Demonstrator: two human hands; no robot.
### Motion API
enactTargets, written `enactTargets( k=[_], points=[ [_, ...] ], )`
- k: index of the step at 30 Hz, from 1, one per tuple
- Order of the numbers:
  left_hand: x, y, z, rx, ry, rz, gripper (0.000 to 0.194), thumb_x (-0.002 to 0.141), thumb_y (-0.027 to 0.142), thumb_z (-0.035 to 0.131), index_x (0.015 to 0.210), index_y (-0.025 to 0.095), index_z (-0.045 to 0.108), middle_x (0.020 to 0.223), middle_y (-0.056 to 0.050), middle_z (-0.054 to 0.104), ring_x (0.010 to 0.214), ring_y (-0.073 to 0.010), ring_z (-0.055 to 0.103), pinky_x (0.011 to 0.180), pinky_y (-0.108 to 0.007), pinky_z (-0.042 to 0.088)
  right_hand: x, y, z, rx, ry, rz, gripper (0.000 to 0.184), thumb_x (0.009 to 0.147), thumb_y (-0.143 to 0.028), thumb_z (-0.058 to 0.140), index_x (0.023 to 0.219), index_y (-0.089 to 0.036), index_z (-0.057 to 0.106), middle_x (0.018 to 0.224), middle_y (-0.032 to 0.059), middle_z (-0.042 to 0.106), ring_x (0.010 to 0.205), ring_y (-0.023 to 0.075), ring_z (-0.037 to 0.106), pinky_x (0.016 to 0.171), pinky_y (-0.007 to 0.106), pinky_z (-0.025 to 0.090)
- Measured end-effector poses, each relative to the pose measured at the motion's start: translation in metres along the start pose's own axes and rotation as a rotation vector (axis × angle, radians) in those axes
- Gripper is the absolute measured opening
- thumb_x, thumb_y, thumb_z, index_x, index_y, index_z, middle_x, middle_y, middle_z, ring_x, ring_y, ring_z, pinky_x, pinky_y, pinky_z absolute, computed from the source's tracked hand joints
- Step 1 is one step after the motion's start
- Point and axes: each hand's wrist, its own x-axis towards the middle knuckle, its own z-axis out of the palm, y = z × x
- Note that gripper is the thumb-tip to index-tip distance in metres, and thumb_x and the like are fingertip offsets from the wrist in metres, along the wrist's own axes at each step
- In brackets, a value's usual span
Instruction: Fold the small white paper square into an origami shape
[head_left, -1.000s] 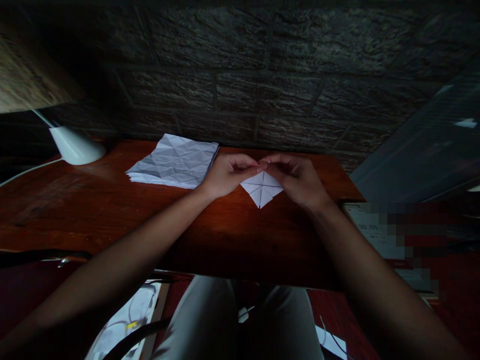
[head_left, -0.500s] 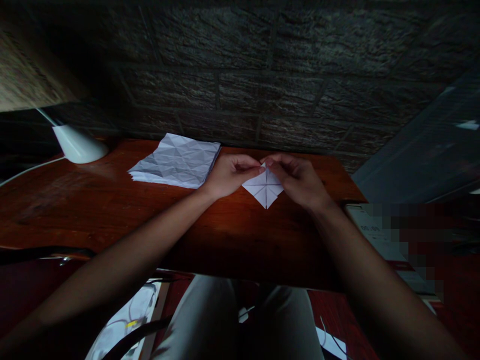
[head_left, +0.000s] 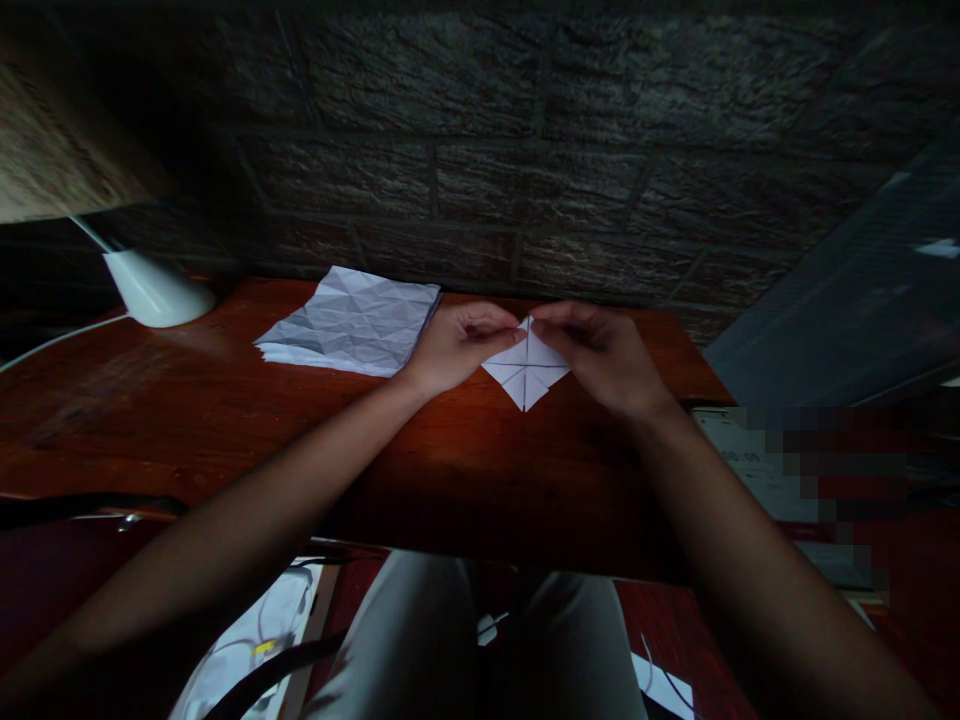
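Observation:
A small white folded paper, diamond-shaped with crossing crease lines, is held just over the wooden table with one corner pointing toward me. My left hand pinches its upper left edge between thumb and fingers. On the other side, my right hand grips the upper right edge near the top corner, its thumb on the paper. Left of my left hand lies a stack of creased white paper sheets. The undersides of the folded paper and some fingertips are hidden.
A lamp with a white base and woven shade stands at the left of the wooden table. Behind rises a dark brick wall. Boxes sit beyond the right edge, and cables lie below on the left.
The folded paper has turned slightly and shifted a little left and up. My right hand's fingers have drawn slightly away from the left hand's at the top corner.

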Motion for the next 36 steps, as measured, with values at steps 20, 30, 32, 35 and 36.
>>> enactTargets(
  k=[20,30,32,35,36],
  points=[
    [-0.0012,0.0017,0.0027,-0.026,0.029,0.014,0.030,0.079,0.045,0.087,0.089,0.019,0.077,0.094,-0.005,0.083,0.090,-0.0190,0.075,0.087,-0.036,0.059,0.0004,0.0046,0.0042,0.164,0.059,0.056,0.028,0.078,-0.035,0.090,0.103,-0.026,0.081,0.101,0.0036,0.084,0.093,0.0218,0.077,0.091,0.044,0.062],
    [-0.0028,0.0008,0.0063,-0.152,0.069,-0.096,0.030,0.074,0.042,0.092,0.088,0.019,0.080,0.092,-0.005,0.083,0.088,-0.0188,0.075,0.084,-0.034,0.058,0.0009,0.0045,0.0035,0.133,0.036,0.060,0.038,0.079,-0.043,0.091,0.110,-0.025,0.079,0.100,0.0040,0.084,0.090,0.0217,0.076,0.083,0.040,0.061],
    [-0.0030,0.0002,0.0073,-0.180,0.078,-0.113,0.029,0.073,0.041,0.093,0.088,0.019,0.080,0.091,-0.004,0.083,0.088,-0.0184,0.075,0.085,-0.034,0.058,0.0008,0.0047,0.0030,0.126,0.034,0.059,0.040,0.078,-0.044,0.091,0.110,-0.024,0.078,0.100,0.0042,0.084,0.089,0.0217,0.076,0.082,0.039,0.060],
    [-0.0032,-0.0007,0.0086,-0.209,0.083,-0.121,0.028,0.073,0.039,0.092,0.088,0.019,0.080,0.090,-0.004,0.082,0.087,-0.0172,0.074,0.084,-0.033,0.058,0.0005,0.0043,0.0028,0.130,0.041,0.055,0.040,0.078,-0.044,0.092,0.109,-0.024,0.078,0.100,0.0044,0.084,0.089,0.0213,0.075,0.083,0.039,0.060],
    [-0.0032,-0.0009,0.0089,-0.214,0.086,-0.118,0.028,0.073,0.039,0.092,0.088,0.019,0.080,0.090,-0.004,0.082,0.086,-0.0168,0.074,0.084,-0.032,0.058,0.0004,0.0041,0.0029,0.133,0.044,0.055,0.040,0.078,-0.044,0.092,0.109,-0.023,0.078,0.100,0.0045,0.084,0.089,0.0211,0.075,0.084,0.040,0.060]
  ],
)
